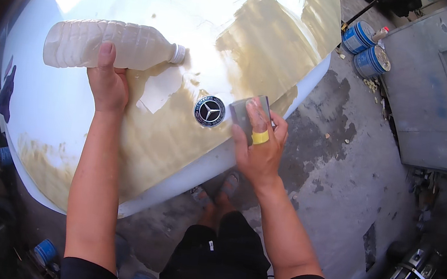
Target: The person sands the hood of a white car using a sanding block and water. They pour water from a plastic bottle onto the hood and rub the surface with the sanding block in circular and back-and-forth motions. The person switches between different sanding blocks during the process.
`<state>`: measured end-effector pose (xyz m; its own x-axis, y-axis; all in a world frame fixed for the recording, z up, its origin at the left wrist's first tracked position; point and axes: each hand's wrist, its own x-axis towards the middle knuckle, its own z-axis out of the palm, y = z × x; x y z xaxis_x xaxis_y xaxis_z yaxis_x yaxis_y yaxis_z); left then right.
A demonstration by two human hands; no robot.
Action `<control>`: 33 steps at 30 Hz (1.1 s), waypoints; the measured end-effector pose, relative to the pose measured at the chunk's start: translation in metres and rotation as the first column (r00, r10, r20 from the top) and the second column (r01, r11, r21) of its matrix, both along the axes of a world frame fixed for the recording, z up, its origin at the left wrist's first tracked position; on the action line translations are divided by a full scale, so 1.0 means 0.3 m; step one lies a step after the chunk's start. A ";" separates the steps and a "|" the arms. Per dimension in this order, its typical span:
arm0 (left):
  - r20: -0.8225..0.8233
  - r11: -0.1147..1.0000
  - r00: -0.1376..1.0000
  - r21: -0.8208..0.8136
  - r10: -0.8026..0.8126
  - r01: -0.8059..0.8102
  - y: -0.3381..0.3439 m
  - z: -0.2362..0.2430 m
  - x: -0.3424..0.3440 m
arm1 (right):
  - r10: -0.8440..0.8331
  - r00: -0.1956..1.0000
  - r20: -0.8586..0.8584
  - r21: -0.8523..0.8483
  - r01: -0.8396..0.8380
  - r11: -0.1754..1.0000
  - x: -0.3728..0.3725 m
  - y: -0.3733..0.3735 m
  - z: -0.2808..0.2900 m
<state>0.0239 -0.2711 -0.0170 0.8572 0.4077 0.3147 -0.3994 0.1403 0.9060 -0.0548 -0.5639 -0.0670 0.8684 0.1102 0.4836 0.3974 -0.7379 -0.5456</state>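
Gripping a cloudy, translucent ribbed plastic bottle (129,42) in the left hand (109,88), with the thumb up its near side; held sideways, capped end to the right, above a white curved car panel (146,169) smeared yellowish-tan. Clasping a grey rectangular block (242,111) between thumb and fingers of the right hand (262,147), with a yellow band (260,137) around one finger. Held near the panel's edge, just right of a round black-and-silver emblem (209,110); cannot tell whether pressed to the surface. Farther right, also seeing blue-and-white cans (372,62) on the grey floor (356,157).
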 end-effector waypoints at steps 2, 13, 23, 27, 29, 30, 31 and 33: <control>-0.006 1.000 1.000 -0.010 0.008 -0.008 -0.003 0.012 -0.002 | -0.001 1.000 0.004 -0.030 0.001 1.000 0.220 0.054 0.066; -0.024 1.000 1.000 -0.028 -0.010 0.009 -0.008 0.007 -0.004 | 0.118 0.991 0.068 -0.060 -0.114 0.992 0.125 0.013 0.033; -0.006 0.998 1.000 -0.052 0.030 -0.030 0.003 0.009 -0.014 | 0.214 0.975 0.052 -0.055 -0.211 0.976 0.021 -0.057 -0.017; -0.017 0.998 0.999 -0.033 0.045 -0.046 -0.014 0.011 -0.005 | 0.159 0.984 0.075 -0.086 -0.152 0.985 0.303 0.023 0.087; -0.020 0.998 0.998 -0.027 0.051 -0.052 -0.028 0.024 -0.003 | 0.092 0.993 0.070 -0.080 -0.086 0.993 0.460 0.056 0.137; -0.023 0.998 0.998 -0.027 0.053 -0.054 -0.018 0.019 -0.005 | 0.079 0.996 0.048 -0.072 -0.075 0.995 0.444 0.061 0.135; -0.025 0.998 0.998 -0.033 0.057 -0.057 -0.008 0.011 -0.009 | 0.068 0.997 0.026 -0.072 -0.066 0.995 0.413 0.063 0.130; -0.004 0.997 0.997 -0.034 0.073 -0.073 -0.001 0.004 -0.007 | 0.156 0.984 0.081 -0.058 -0.152 0.987 0.223 0.006 0.043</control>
